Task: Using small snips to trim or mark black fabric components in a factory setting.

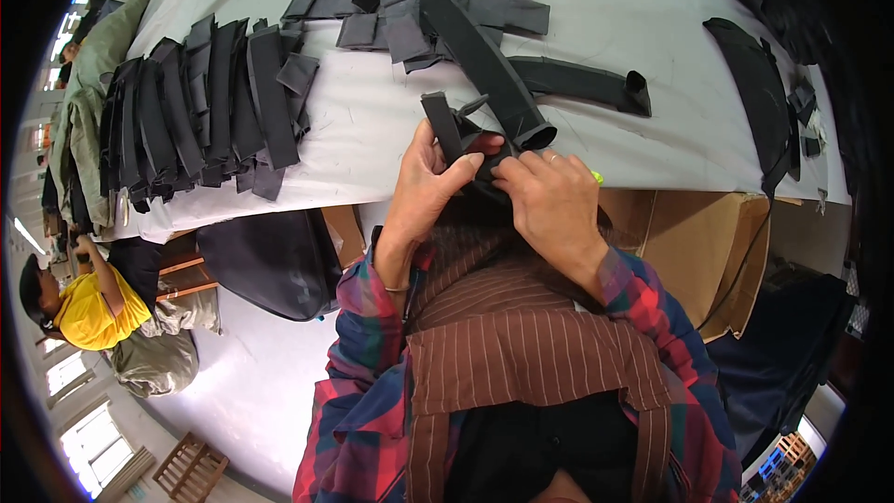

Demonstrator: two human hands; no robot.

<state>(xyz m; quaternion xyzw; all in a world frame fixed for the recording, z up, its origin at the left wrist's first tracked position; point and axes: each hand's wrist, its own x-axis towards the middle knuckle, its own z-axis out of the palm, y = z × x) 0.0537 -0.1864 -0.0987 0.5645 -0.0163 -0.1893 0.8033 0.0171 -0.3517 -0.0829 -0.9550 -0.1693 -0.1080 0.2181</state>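
Both of my hands are closed on one dark fabric piece (444,127) at the table's near edge. A flat strip of it stands up past the left thumb, and a fold lies between the hands. My left hand (424,182) pinches it between thumb and fingers. My right hand (551,210) grips its other side with bent fingers, a ring on one of them. A small yellow-green tip (597,176) shows beside the right hand; what it belongs to is hidden. Just beyond the hands lies a long black fabric strip (489,65) with a curled end.
Overlapping black strips (209,107) lie at the left on the white-covered table (363,154). Farther back is a heap of black pieces (400,14). Black fabric (754,84) lies at the right. Below the edge are a cardboard box (698,251) and a dark chair back (270,261). Someone in yellow (102,312) sits left.
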